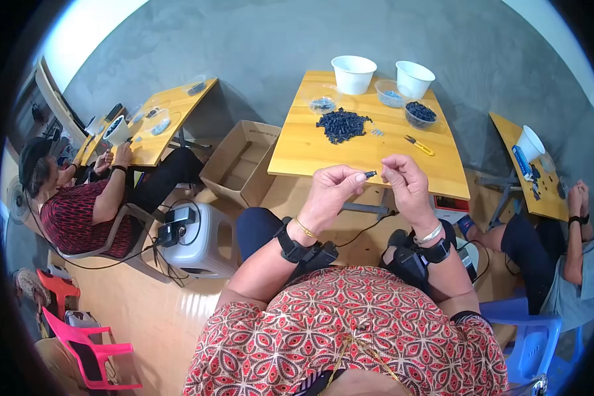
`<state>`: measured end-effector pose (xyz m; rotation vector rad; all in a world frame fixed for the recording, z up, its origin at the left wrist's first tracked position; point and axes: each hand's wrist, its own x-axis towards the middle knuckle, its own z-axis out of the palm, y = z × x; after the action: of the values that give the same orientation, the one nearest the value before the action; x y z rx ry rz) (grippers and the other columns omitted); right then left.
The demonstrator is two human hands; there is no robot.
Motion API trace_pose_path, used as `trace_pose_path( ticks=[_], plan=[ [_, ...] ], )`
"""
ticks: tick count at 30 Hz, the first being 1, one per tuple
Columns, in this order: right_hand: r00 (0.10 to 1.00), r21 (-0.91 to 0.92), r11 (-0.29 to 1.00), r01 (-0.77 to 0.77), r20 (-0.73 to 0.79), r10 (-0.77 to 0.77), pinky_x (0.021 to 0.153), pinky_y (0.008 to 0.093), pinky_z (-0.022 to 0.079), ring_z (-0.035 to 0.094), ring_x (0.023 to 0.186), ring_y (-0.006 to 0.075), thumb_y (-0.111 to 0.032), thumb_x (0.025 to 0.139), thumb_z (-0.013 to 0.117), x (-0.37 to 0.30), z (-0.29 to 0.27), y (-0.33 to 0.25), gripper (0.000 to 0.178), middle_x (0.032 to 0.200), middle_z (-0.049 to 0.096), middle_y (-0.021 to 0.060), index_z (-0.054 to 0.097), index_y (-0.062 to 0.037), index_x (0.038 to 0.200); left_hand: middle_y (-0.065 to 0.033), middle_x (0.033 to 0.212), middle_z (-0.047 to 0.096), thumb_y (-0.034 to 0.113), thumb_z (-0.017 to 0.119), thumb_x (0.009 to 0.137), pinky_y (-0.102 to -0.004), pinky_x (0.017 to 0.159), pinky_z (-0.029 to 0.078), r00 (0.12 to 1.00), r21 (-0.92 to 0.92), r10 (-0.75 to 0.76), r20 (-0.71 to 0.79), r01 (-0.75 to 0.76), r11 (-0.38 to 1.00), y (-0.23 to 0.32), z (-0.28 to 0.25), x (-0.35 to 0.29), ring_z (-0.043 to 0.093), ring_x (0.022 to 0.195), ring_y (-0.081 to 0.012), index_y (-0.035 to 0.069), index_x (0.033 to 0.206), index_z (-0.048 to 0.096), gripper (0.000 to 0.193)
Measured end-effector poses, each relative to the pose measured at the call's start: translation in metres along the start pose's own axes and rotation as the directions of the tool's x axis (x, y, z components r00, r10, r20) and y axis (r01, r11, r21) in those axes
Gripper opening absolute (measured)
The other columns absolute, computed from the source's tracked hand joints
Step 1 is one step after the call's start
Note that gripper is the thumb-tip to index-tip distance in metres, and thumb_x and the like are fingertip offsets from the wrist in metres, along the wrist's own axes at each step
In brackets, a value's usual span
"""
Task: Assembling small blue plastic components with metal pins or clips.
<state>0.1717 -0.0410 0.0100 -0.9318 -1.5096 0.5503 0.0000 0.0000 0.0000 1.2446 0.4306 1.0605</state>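
Observation:
My left hand (pixel 330 193) pinches a small black plastic piece (pixel 370 175) between thumb and fingertips, its end pointing to the right. Close beside it, my right hand (pixel 408 188) is closed in a pinch; whatever is between its fingers is too small to make out. Both hands are raised just in front of the near edge of the wooden table (pixel 297 148). On the table lies a heap of small black pieces (pixel 342 125), with a few tiny pale parts (pixel 377 132) to its right. A yellow utility knife (pixel 420 145) rests farther right.
White tubs (pixel 354 76) and clear bowls of small parts (pixel 421 115) stand toward the table's back. An open cardboard box (pixel 241 162) and a grey plastic stool (pixel 201 241) are to the left. Other people sit at tables left (pixel 89 204) and right (pixel 574 264). Cables cross the floor.

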Motion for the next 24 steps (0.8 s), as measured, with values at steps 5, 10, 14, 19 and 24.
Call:
trace_pose_path(
  ticks=[5,10,14,19,24],
  plan=[
    [0.999,-0.095,0.995,0.03,0.025,-0.027,0.063,0.0254,0.045,0.054,0.069,0.0127,-0.002,0.083,0.055,0.003,-0.001,-0.007,0.013,0.077,0.056,0.0048,0.054,-0.0018,0.096,-0.0032,0.068,0.06,0.012,0.061,0.084,-0.0213,0.056,0.042,1.0,-0.053,-0.023,-0.005,0.023,0.998,-0.008,-0.002,0.006,0.053,0.061,-0.0078,0.002,0.08,0.063,0.011],
    [0.989,-0.302,0.946,0.119,0.115,-0.088,0.064,0.0314,0.045,0.057,0.07,0.0258,0.0,0.078,0.056,0.005,0.008,0.007,0.013,0.077,0.056,0.0117,0.054,-0.002,0.091,-0.003,0.073,0.061,0.012,0.059,0.085,-0.0219,0.059,0.044,0.993,0.072,-0.12,-0.003,0.12,0.99,-0.033,-0.017,0.017,0.054,0.064,-0.008,0.001,0.082,0.063,0.012],
    [0.999,-0.427,0.903,0.034,0.04,-0.019,0.064,0.0372,0.046,0.057,0.073,0.0329,-0.003,0.077,0.056,0.007,-0.013,0.053,0.008,0.078,0.057,0.015,0.055,-0.0023,0.085,-0.0024,0.075,0.061,0.012,0.057,0.086,-0.0229,0.062,0.046,0.945,0.012,-0.308,-0.108,0.311,0.95,-0.048,-0.03,0.025,0.054,0.065,-0.0082,0.0,0.086,0.062,0.013],
    [0.981,-0.625,0.773,-0.112,-0.192,-0.013,0.063,0.038,0.047,0.058,0.072,0.0336,-0.009,0.079,0.056,0.048,-0.086,0.126,0.006,0.074,0.059,0.0157,0.057,-0.0031,0.079,-0.0015,0.072,0.059,0.013,0.057,0.086,-0.0236,0.063,0.047,0.934,-0.03,-0.294,-0.204,0.295,0.955,-0.066,-0.059,0.035,0.052,0.063,-0.0078,-0.001,0.087,0.063,0.015],
    [0.958,-0.78,0.614,-0.123,-0.254,-0.131,0.066,0.0382,0.047,0.058,0.073,0.0329,-0.011,0.078,0.058,0.134,-0.157,0.179,0.011,0.077,0.06,0.0156,0.059,-0.0024,0.085,0.0001,0.071,0.056,0.015,0.057,0.087,-0.024,0.065,0.048,0.924,-0.113,-0.281,-0.26,0.26,0.959,-0.079,-0.077,0.05,0.053,0.063,-0.0079,0.0,0.085,0.061,0.016]
  ],
)
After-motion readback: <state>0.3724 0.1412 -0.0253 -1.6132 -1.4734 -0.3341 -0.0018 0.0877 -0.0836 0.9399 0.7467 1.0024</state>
